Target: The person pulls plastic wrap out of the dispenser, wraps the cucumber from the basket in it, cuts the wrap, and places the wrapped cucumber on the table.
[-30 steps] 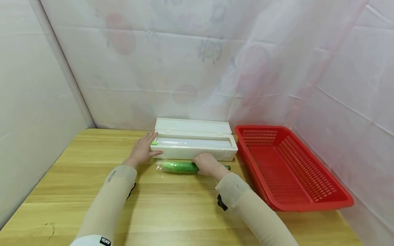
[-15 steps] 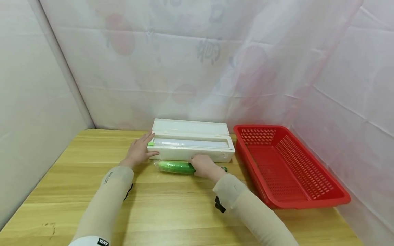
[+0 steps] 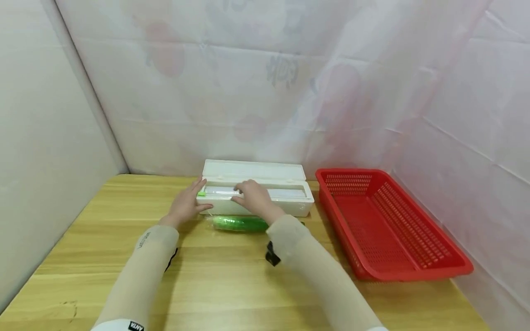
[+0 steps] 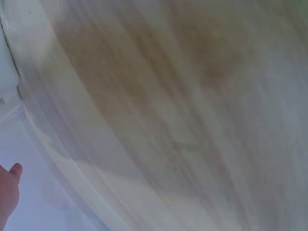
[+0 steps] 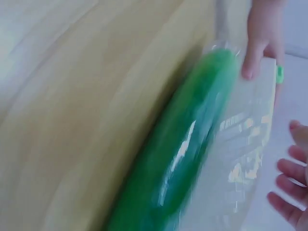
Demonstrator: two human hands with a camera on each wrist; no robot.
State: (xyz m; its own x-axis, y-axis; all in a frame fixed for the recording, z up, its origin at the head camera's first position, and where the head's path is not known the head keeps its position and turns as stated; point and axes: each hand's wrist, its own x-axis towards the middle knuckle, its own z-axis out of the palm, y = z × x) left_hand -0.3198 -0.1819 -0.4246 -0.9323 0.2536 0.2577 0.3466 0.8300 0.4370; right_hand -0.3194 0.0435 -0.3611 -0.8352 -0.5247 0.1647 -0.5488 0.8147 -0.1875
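Observation:
A white cling film box (image 3: 254,207) stands at the back of the table with its lid raised and a film roll (image 3: 285,192) inside. At its left end, my left hand (image 3: 184,206) rests with straight fingers and the thumb on the front face, near the green cutter slide (image 3: 201,193). Over the box's middle is my right hand (image 3: 253,196), fingers loosely bent and holding nothing. In the right wrist view its fingers (image 5: 291,180) are spread apart. A cucumber (image 3: 240,224) in clear film lies along the box's front, its right part hidden by the right wrist.
To the right, a red plastic basket (image 3: 385,220) with perforated walls stands on the wooden table (image 3: 219,285). White sheeting (image 3: 256,92) rises behind the table and along both sides.
My right hand has let go of the cucumber and moved up and left over the open box. The left hand keeps its place at the box's left end.

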